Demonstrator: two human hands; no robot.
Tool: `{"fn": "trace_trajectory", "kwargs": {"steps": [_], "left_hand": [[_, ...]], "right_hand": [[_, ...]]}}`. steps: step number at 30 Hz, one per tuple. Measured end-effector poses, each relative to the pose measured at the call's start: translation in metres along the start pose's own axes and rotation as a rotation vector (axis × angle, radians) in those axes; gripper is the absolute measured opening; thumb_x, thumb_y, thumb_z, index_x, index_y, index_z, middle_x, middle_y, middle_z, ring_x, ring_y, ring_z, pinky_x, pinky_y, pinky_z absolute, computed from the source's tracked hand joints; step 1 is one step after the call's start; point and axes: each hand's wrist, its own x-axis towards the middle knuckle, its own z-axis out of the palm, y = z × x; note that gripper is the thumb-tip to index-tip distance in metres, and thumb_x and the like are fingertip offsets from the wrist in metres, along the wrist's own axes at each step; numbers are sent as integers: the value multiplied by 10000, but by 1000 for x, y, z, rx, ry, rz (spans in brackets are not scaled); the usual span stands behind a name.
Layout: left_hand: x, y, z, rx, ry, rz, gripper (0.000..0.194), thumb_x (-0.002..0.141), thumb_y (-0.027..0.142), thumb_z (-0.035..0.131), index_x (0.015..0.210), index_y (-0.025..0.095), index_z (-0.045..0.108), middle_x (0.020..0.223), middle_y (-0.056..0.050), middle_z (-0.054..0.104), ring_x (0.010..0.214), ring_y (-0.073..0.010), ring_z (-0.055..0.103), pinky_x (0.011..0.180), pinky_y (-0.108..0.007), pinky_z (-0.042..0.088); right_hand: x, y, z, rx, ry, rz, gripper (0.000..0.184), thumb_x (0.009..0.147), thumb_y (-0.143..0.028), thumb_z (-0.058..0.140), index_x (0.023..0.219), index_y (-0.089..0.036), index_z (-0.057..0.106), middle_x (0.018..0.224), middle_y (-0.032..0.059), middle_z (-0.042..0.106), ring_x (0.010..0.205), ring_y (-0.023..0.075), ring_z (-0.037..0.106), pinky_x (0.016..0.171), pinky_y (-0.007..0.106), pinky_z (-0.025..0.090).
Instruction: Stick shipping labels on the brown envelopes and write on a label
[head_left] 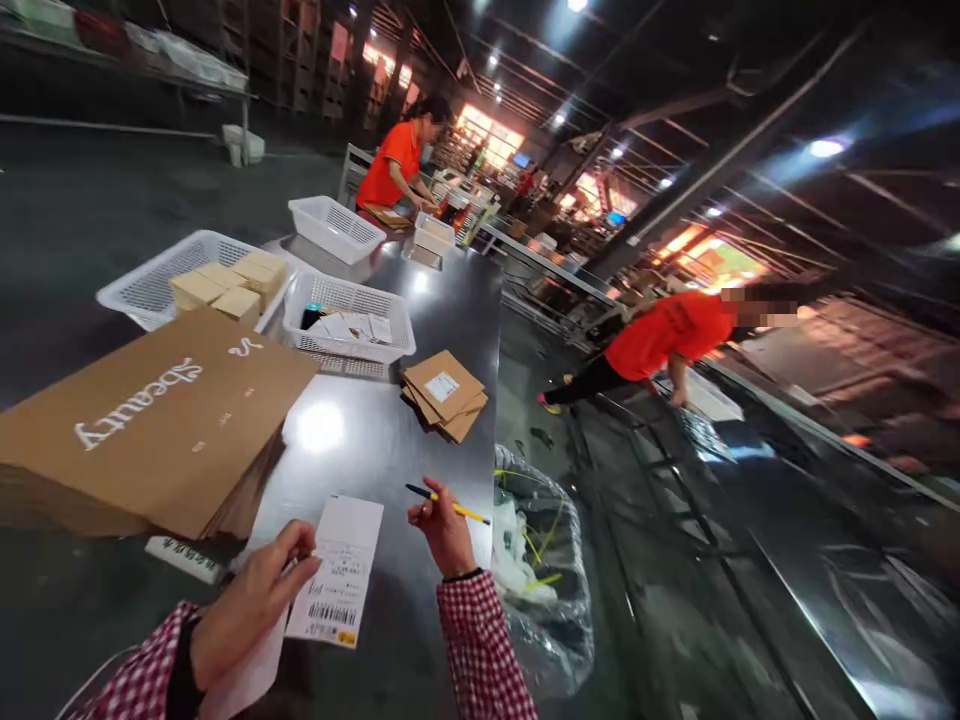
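A white shipping label (337,570) with a barcode lies on the metal table. My left hand (251,605) is closed at its left edge, thumb and forefinger pinched close to the paper. What the pinch holds, if anything, I cannot make out. Another white paper (251,680) shows under that hand's palm. To the right of the label, my right hand (442,530) is raised, its fingers closed around a yellow and black pen (461,510). Beyond it sits a small pile of brown cardboard mailers (446,390), the top one bearing a white label.
Large printed brown cardboard sheets (157,420) are stacked at left. Behind them, a white basket (127,295) holds cream boxes (225,285), and another basket (401,335) holds small white papers. A plastic-lined bin (577,600) stands beside the table (405,650). Two people in orange shirts work farther off.
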Motion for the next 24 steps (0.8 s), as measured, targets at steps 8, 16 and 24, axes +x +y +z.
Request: {"fn": "trace_trajectory", "kwargs": {"steps": [8,16,24], "left_hand": [[63,-7,34,299,-505,42,215,945,385,417,922,199,523,851,-14,626,777,-188,572,682,-290,384],[83,-22,32,382,147,-12,391,945,418,385,1140,158,602,1186,-85,672,1106,-248,626,992,-374,469],[160,-72,102,638,0,7,428,948,188,361,1320,121,562,1426,-119,537,1210,-235,600,1016,-364,496]], "right_hand": [[-3,3,-8,-787,-697,-55,328,726,-422,766,937,-190,667,816,4,627,655,110,513,585,234,390],[36,75,-55,-713,202,-255,338,782,-505,565,919,-200,521,796,12,554,657,155,524,618,284,430],[61,137,-52,-644,381,-301,423,767,-594,600,945,-219,516,833,59,585,803,232,596,691,334,503]]}}
